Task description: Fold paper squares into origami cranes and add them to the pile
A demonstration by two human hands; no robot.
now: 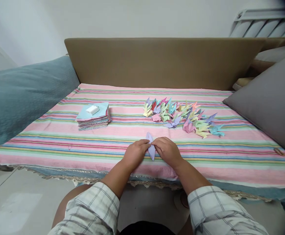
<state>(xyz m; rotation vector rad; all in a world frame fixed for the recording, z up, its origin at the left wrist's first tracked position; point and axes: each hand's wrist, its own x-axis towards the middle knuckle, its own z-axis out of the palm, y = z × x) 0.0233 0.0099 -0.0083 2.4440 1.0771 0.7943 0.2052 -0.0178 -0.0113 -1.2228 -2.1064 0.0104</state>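
Note:
A partly folded piece of lavender origami paper, long and pointed at both ends, is held near the front edge of the striped cloth. My left hand grips it from the left, fingers closed at its middle. From the other side my right hand pinches the paper with thumb and forefinger. The fingertips of both hands almost meet and hide the paper's centre. Beyond my right hand lies a cluster of folded paper cranes in several pastel colours.
A stack of square coloured paper sits at left with a small white block on top. Striped cloth covers the sofa seat. A brown backrest, blue armrest and grey cushion bound it. A small brown object lies far right.

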